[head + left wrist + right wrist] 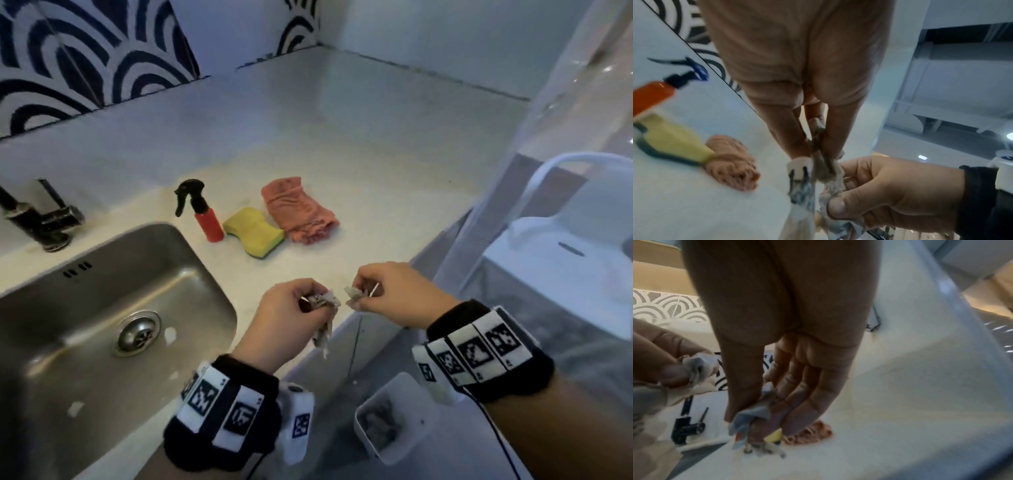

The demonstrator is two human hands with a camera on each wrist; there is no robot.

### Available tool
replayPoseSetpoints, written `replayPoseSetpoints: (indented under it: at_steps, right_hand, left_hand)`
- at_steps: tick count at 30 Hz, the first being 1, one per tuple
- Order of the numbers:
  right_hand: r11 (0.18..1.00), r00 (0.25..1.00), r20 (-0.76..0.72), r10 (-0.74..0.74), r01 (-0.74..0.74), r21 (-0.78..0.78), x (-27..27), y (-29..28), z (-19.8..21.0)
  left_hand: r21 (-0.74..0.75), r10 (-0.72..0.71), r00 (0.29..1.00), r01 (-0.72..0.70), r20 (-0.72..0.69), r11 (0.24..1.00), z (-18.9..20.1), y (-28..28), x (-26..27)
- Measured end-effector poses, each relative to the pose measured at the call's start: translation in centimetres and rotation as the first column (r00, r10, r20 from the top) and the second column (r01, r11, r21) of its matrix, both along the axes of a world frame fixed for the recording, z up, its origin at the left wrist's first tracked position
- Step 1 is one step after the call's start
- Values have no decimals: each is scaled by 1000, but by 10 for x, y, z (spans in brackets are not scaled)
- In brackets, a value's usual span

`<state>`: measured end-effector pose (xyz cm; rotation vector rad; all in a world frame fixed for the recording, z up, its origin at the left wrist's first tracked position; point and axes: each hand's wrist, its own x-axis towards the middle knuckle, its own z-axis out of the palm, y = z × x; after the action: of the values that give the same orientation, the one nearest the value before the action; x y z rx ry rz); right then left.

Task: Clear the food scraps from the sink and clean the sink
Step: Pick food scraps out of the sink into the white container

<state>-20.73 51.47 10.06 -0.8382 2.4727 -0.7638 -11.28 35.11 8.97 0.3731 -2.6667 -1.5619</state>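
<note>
Both hands hold crumpled scraps off the counter's front edge, above the white bin (397, 421) so drops fall in: left hand (291, 318) pinches a wad (323, 301), right hand (387, 294) a smaller piece (354, 294). Sink (191, 260) has white bits left; sponge (253, 231) and spray bottle (202, 212) staged beside it.

Head cam looks down over counter (342, 164); wrist cams close-up, share cloth (731, 164).

**Soft indoor light, blurred wrist views**

The head view is evenly lit with a cool bluish cast. Pale glare streaks the steel sink (102, 291), and straight edges bow near the corners. Both wrist views are smeared by motion blur, strongly stretched at the edges. The right wrist view looks warmer and dimmer.
</note>
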Motion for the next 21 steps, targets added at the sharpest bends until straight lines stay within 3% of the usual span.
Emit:
replayPoseSetpoints:
  at_steps: [4,8,14,18,21]
  right_hand:
    - [990,988,87,-129,124,67,-4,76,-39]
    - [964,958,152,-242,220,149,-7,123,-106]
    - [919,928,143,-344,301,257,-6,149,-231]
    - [892,885,196,-422,366,266,0,157,-287]
    - [853,828,247,-503,430,296,3,160,-329]
  left_hand:
    - [18,-82,995,82,56,997,-38,75,-21]
    - [-37,-122,982,128,142,991,-100,129,-41]
    - [26,-101,943,98,316,995,-207,176,-60]
    - [53,-79,922,64,379,997,-270,189,-65]
    - [12,-120,889,128,441,992,-321,192,-63]
